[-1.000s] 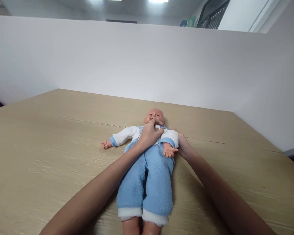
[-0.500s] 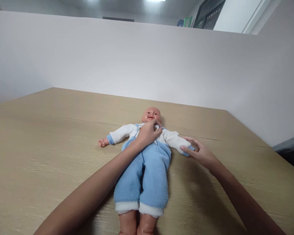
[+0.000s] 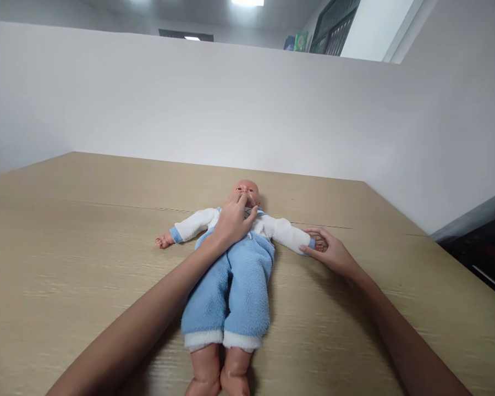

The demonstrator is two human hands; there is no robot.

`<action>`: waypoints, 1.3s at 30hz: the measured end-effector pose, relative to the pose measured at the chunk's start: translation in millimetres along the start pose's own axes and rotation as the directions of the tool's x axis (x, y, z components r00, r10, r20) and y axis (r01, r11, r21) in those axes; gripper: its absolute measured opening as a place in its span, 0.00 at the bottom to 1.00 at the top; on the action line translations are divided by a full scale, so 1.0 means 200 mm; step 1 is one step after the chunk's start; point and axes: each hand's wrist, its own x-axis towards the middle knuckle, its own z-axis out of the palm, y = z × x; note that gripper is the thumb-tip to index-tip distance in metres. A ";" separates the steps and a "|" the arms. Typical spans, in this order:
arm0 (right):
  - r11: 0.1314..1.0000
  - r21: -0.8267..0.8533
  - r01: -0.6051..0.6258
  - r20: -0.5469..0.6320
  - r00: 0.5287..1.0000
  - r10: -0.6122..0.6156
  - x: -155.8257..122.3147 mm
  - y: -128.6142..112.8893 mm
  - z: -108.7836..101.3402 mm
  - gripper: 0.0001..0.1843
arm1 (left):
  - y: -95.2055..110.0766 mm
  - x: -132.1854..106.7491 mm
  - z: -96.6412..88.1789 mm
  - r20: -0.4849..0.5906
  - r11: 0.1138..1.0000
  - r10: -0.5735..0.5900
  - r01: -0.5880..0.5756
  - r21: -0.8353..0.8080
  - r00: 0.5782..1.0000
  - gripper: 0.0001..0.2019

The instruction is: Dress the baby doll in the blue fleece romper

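A baby doll (image 3: 235, 280) in blue fleece trousers and a white top lies on its back on the wooden table (image 3: 66, 247), head pointing away from me. My left hand (image 3: 230, 223) rests on the doll's chest with its fingers pinched at the doll's chin and mouth. My right hand (image 3: 329, 251) is closed round the doll's hand at the blue cuff, holding that arm stretched out flat to the right. The doll's other arm lies spread to the left, untouched.
A white partition wall (image 3: 231, 104) stands along the far edge and right side of the table. Beyond the table's right edge there is a dark area (image 3: 478, 247). Ceiling lights and a dark cabinet show above the partition.
My right hand has drawn the doll's arm from across its body out flat to the right. My left hand moved slightly up, from the collar to the doll's mouth.
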 end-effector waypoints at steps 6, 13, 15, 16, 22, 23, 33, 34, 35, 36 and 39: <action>0.856 -0.417 0.305 -0.233 0.875 -0.425 -0.07 -0.18 0.13 0.24 | -0.03 -0.14 -0.22 -0.062 0.999 0.038 -0.037 0.012 0.997 0.10; 0.944 0.205 0.260 0.007 0.964 -0.267 -0.08 -0.39 0.51 0.15 | -0.26 -0.44 -0.35 0.019 0.974 -0.207 0.208 -0.089 0.978 0.15; 0.945 0.271 0.183 0.060 0.977 -0.206 -0.03 -0.38 0.55 0.17 | -0.31 -0.48 -0.37 0.102 0.971 -0.214 0.223 -0.084 0.971 0.16; 0.949 0.268 0.165 0.074 0.979 -0.191 -0.01 -0.37 0.56 0.17 | -0.33 -0.49 -0.37 0.137 0.972 -0.208 0.220 -0.079 0.969 0.17; 0.952 0.283 0.120 0.118 0.980 -0.158 0.03 -0.34 0.54 0.23 | -0.37 -0.49 -0.42 0.288 0.942 -0.195 0.261 -0.212 0.937 0.20; 0.938 0.332 0.101 0.115 0.983 -0.146 0.02 -0.34 0.54 0.22 | -0.38 -0.48 -0.42 0.304 0.932 -0.191 0.270 -0.243 0.933 0.20; 0.818 0.575 -0.022 0.052 0.999 -0.010 0.00 -0.33 0.64 0.22 | -0.46 -0.48 -0.47 0.497 0.814 -0.176 0.410 -0.412 0.849 0.14; 0.816 0.577 -0.024 0.049 0.999 -0.005 0.00 -0.34 0.64 0.22 | -0.46 -0.48 -0.47 0.500 0.803 -0.177 0.418 -0.425 0.848 0.14; 0.820 0.572 -0.018 0.041 0.999 -0.007 0.00 -0.34 0.63 0.22 | -0.46 -0.48 -0.47 0.497 0.791 -0.184 0.428 -0.438 0.848 0.14; 0.829 0.559 -0.002 0.026 1.000 -0.015 0.00 -0.34 0.63 0.22 | -0.46 -0.48 -0.47 0.494 0.779 -0.196 0.440 -0.446 0.847 0.14; 0.867 0.494 0.063 -0.032 0.998 -0.054 0.01 -0.32 0.61 0.22 | -0.47 -0.47 -0.46 0.470 0.764 -0.235 0.461 -0.451 0.851 0.16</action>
